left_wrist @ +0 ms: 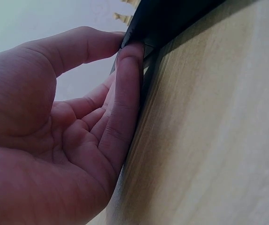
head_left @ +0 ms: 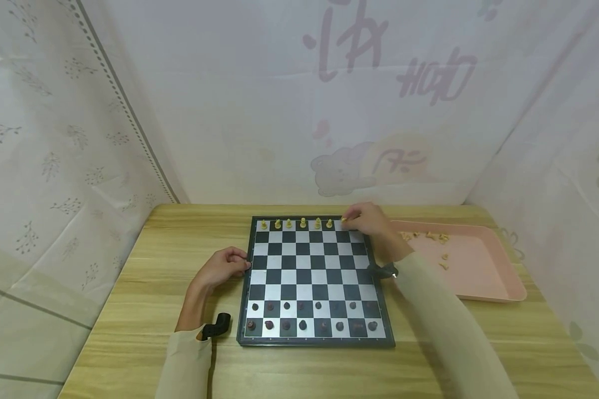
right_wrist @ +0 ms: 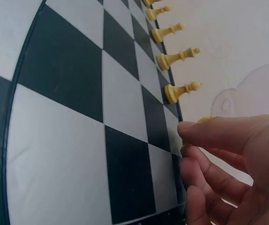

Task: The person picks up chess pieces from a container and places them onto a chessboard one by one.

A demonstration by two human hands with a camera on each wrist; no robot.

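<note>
R grip [head_left: 366,219] is pinching a sm. yellow chess pc. [head_left: 344,220] btwn thumb & fingertips, near the far edge of the chessboard [head_left: 318,276], approx. at the 7th sq. from L. Only a bit of the pc. is showing; fingers are hiding the rest, so can't tell its type or whether its base is touching the sq. L grip [head_left: 223,267] is pinching the board's L edge, thumb on top, index finger against the side.

Board is lying flat on the wood-grain counter [head_left: 179,238], blk & white sqs. looking slightly shiny, w/ a dark frame running round them. Along the far row, 6 yellow pcs. [head_left: 303,223] are standing upright, L of the R grip. In the R wrist view they're showing wide round bases, narrow waists & smooth surfaces; the one nearest the hand is ending in a pointed head, the next in a crown-like top. On the 2 near rows, dark pcs. [head_left: 302,325] are standing, some looking blk, some reddish-brown.

To the R, a shallow pink tray [head_left: 479,260] w/ rounded corners is sitting just beside the board, & more pale-yellow pcs. [head_left: 431,236] are lying in it, mostly twd. its far L part. Lt. beige sleeves [head_left: 444,316] are covering both arms. Printed cloth [head_left: 229,111] is hanging behind.
</note>
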